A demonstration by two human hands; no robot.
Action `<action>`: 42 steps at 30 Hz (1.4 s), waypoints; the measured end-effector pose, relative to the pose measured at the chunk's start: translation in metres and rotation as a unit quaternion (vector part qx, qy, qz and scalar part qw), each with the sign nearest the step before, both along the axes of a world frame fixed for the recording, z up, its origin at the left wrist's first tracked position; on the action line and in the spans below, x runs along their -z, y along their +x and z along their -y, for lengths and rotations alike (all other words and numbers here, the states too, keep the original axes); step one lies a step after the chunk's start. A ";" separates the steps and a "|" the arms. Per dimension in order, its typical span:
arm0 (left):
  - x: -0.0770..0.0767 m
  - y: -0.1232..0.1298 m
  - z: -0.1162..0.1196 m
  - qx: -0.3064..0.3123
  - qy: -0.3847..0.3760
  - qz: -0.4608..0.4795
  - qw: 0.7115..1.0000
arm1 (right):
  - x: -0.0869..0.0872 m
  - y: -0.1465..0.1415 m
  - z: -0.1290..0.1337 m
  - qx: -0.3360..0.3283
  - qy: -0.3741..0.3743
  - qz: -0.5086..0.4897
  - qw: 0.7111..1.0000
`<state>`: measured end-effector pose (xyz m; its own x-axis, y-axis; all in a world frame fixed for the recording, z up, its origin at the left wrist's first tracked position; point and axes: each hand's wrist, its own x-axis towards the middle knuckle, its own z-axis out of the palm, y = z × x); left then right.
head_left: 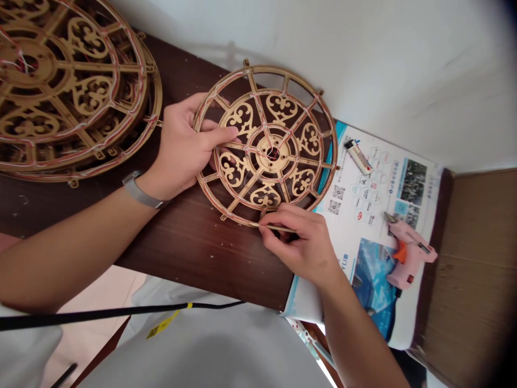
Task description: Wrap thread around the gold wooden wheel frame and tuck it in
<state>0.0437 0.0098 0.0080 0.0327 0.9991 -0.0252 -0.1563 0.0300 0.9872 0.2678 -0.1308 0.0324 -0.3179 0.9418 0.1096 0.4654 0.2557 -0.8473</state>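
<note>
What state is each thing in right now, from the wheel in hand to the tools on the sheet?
Left hand: gripping the wheel's rim and spokes.
Right hand: pinching a thin stick at the wheel's lower edge.
Fretwork wooden wheel: held flat, strung with red thread.
Stacked wooden wheels: lying together, threaded.
Pink glue gun: lying on the printed sheet, untouched.
Lighter: lying on the sheet.

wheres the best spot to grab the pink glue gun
Grip the pink glue gun by its handle, the stub below the orange trigger, coming from above on the side nearest you. It lies on its side on the printed sheet, handle toward you, so fingers can close around it while staying clear of the metal nozzle pointing the other way.
</note>
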 end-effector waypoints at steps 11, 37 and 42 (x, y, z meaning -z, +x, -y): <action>0.000 -0.001 0.000 0.008 0.002 -0.005 1.000 | 0.001 0.000 0.001 0.009 -0.005 -0.003 1.000; 0.004 0.000 -0.001 0.000 0.030 0.000 1.000 | 0.001 -0.007 0.003 0.016 0.026 0.038 0.999; 0.002 0.000 0.001 0.000 0.015 -0.013 1.000 | 0.000 -0.008 0.003 0.023 0.016 0.031 0.999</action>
